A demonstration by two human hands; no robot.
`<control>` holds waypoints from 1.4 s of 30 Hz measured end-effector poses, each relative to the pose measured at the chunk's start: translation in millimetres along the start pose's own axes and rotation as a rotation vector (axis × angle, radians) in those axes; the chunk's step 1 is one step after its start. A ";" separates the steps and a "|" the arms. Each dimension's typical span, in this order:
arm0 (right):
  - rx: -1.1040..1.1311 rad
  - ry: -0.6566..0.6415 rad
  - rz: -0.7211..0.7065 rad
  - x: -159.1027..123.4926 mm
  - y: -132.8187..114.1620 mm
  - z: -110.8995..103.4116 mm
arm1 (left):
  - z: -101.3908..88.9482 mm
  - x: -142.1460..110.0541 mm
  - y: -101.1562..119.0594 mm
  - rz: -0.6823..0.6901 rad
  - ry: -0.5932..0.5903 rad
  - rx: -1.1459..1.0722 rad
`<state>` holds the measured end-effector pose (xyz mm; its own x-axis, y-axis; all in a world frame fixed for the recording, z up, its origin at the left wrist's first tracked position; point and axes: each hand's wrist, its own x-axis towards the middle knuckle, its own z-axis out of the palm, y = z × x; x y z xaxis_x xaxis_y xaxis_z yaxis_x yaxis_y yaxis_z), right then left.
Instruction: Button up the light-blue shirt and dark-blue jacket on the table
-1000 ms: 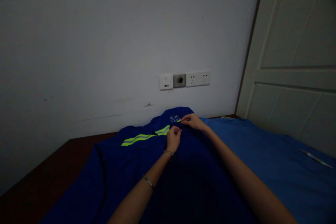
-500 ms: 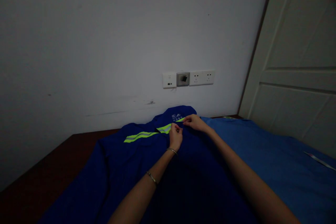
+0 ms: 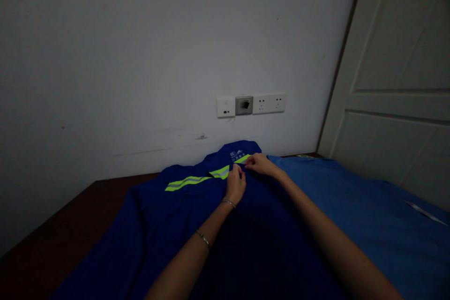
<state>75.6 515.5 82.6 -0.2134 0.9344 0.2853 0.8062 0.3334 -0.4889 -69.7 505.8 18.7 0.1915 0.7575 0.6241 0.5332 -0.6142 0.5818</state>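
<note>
A dark blue work jacket [image 3: 183,215] with a yellow-green reflective stripe [image 3: 188,181] and a white printed logo lies spread in front of me, its top end near the wall. My left hand [image 3: 235,185], with bracelets on the wrist and forearm, pinches the jacket's front just below the stripe. Close by on the right, my right hand [image 3: 259,164] pinches the fabric beside the logo, fingertips at the stripe's right part. Whatever small piece lies between the fingers is too dark to make out.
Brown wood [image 3: 80,215] shows left of the jacket. A lighter blue cloth [image 3: 351,201] lies to the right, with a thin pale strip [image 3: 425,212] on it. Behind is a white wall with switches and sockets [image 3: 269,103]; a panelled door [image 3: 397,103] stands at the right.
The view has shifted slightly. My left fingers have opened a little and shifted at the jacket's front. More of the stripe beside my right fingers now shows; both hands stay at the jacket.
</note>
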 end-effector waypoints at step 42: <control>-0.134 -0.069 -0.214 -1.1 13.3 4.5 | -5.8 -1.4 -8.7 0.216 -0.088 0.185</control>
<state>84.1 519.5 72.1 -0.4205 0.8523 0.3111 0.8035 0.5091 -0.3086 -79.3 508.8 15.8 0.3830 0.6348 0.6711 0.6118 -0.7186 0.3306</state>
